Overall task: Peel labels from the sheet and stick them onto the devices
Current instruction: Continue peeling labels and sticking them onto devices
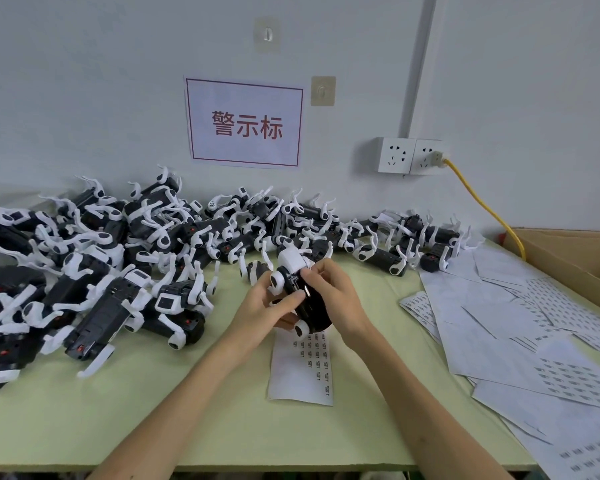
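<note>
In the centre of the frame both hands are closed round one black-bodied, white-legged robot-dog device, held above the pale green tabletop. The left hand grips its left flank with curled fingers. The right hand wraps the other side, its fingertips meeting at a small white label that lies on the black shell.

The step in hand appears to be seating that label. It would go best with the left hand holding the body steady while the right presses from one end of the label to the other, so that no edge lifts. The white legs should be out of the way of that spot.

Directly below the hands lies the white backing sheet of small printed labels, which seems partly emptied. A heap of like devices fills the left and back of the table. Loose white label sheets spread across the lower right.

The only container is a brown cardboard box at the right edge. Its inside cannot be seen from here.
</note>
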